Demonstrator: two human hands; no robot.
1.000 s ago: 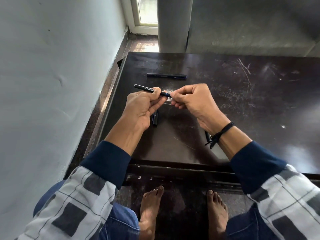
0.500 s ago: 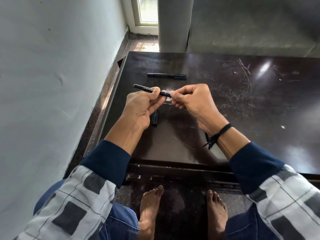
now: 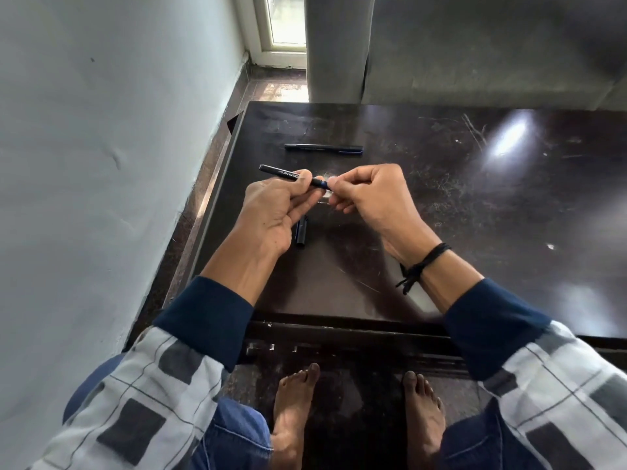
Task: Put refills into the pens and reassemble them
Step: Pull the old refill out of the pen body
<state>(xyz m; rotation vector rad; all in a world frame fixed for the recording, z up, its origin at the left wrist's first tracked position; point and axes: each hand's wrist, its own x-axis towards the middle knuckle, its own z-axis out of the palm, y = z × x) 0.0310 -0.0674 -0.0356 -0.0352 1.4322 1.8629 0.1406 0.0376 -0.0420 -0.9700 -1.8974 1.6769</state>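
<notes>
At the centre of the frame, above the dark table (image 3: 441, 212), both hands meet on one pen. The left hand (image 3: 271, 212) has its fingers closed around the black pen barrel (image 3: 286, 174), which points to the upper left. The right hand (image 3: 366, 195) pinches with thumb and forefinger the blue front part (image 3: 322, 183) at the barrel's end; its other fingers are curled. I judge that the step in hand is fitting or screwing this front part onto the barrel, with the refill probably already inside, though I cannot see it. The next move calls for keeping both pieces in one line, turning until tight, then taking the cap (image 3: 301, 232), which lies on the table just below the left hand. A second pen (image 3: 324, 148) lies higher in the frame, apart from the hands. Compared with a second ago, almost nothing differs: the grips are the same and the barrel has hardly shifted.
</notes>
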